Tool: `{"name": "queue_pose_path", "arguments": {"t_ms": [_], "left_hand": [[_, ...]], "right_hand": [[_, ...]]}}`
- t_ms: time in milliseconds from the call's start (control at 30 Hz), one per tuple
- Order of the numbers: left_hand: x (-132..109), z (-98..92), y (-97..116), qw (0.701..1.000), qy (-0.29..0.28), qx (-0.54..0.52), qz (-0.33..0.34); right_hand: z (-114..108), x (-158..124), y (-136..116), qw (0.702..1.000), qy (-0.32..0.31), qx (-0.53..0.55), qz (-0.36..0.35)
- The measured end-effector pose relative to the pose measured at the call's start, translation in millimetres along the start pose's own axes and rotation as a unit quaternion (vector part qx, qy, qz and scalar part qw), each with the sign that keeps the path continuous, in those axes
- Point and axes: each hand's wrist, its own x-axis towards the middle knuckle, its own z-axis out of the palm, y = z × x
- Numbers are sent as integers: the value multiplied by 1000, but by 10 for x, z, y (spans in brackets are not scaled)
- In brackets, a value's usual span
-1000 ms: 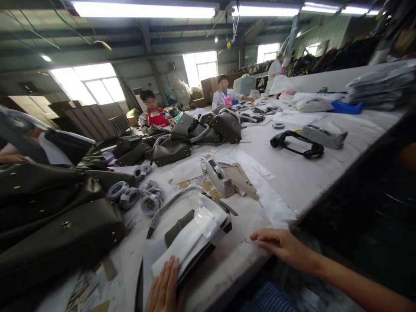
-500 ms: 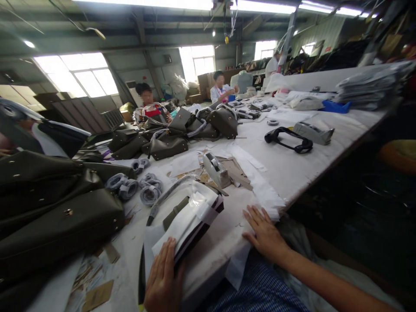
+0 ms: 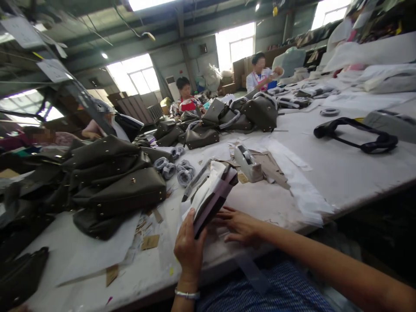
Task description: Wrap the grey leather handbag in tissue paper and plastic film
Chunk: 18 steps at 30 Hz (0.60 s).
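Note:
My left hand [image 3: 189, 242] grips the near end of a folded dark handbag [image 3: 217, 200], its thumb on one side and its fingers on the other. The bag is partly covered by white wrapping, shows a pale lilac strip along its side, and is tilted up off the table. My right hand [image 3: 239, 226] is low over the table just right of the bag, with fingers stretched and apart; whether its fingertips touch the bag's underside I cannot tell. Behind the bag stands a grey tape dispenser [image 3: 248, 164]. A wrapped strap [image 3: 198, 180] lies along the bag's far left side.
Dark olive bags [image 3: 117, 186] are heaped at left, and more bags [image 3: 227, 117] lie farther back. Coiled wrapped straps [image 3: 186, 173], cardboard scraps [image 3: 150, 242] and white sheets [image 3: 292, 186] lie around. A black head strap [image 3: 357, 134] rests at right. Several people work beyond the table.
My left hand has tilted the bag up, turning its side into view. My right hand has moved left from the table edge towards the bag. The view has swung left.

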Motion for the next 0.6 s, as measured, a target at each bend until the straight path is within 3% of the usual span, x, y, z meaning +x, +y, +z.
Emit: {"name": "queue_pose_path", "arguments": {"t_ms": [100,233,400,600], "left_hand": [[29,-15,-33,1000,6,-5,-21],[90,-12,-12,1000,10,-3,1],[176,-59,158,996,7,-14,84],[12,-90,553,982,2,-11,186]], "right_hand": [[106,9,-19,993,58,-29,99],[239,54,13,989,30,-65,129],[207,98,-57,991,85,-103,18],[-59,-474,-748,978,111,-63,-167]]}}
